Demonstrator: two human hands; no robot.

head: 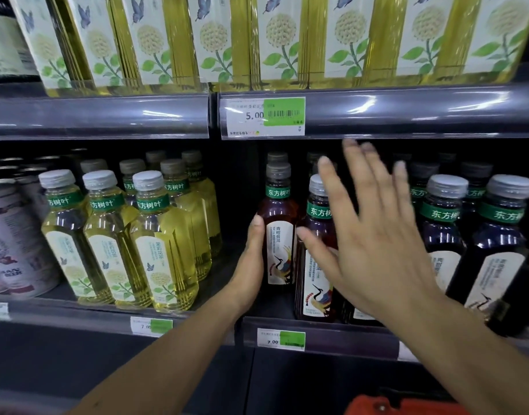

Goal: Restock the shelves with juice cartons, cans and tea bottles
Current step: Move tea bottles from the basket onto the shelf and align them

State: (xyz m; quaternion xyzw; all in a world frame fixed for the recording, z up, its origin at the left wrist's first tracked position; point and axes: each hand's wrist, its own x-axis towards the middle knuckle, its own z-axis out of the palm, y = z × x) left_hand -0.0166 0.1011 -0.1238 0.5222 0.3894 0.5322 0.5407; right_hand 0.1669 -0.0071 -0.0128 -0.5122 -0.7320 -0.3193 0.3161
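Observation:
On the middle shelf (317, 330) stands a dark red tea bottle (279, 226) with a green neck band and a crane on its label. My left hand (252, 259) grips its left side near the bottom. My right hand (374, 235) is spread flat with straight fingers in front of the neighbouring dark tea bottles (318, 250), holding nothing. More dark tea bottles (496, 250) fill the shelf to the right. Yellow jasmine tea bottles (161, 247) stand in rows on the left half.
The upper shelf (377, 112) carries tall yellow tea bottles with flower labels (215, 40) and a 5.00 price tag (264, 116). Large cans (14, 247) sit at the far left. A red object (401, 405) shows at the bottom edge. A gap lies between yellow and dark bottles.

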